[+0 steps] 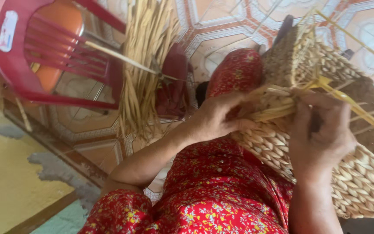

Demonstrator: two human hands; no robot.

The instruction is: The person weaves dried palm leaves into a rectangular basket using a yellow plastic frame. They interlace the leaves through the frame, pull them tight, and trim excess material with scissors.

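Leftmost, a red plastic chair (27, 56) and a hanging bundle of dried straw (146, 65) are seen. Further right, the left hand (215, 119) is pinched on loose strands at the woven basket (325, 143), resting on the lap. The right hand (321, 138) is curled on the rim; its grip is hidden. Strands run rightward.

The woven basket (360, 182) is cut off by the right and lower edges beyond the right hand (321, 138), and its middle is covered by that hand. The fingertips of the left hand (219, 119) are buried among the straw strands (273, 106). The red chair (44, 56), far left of both hands, is cropped at the top edge.
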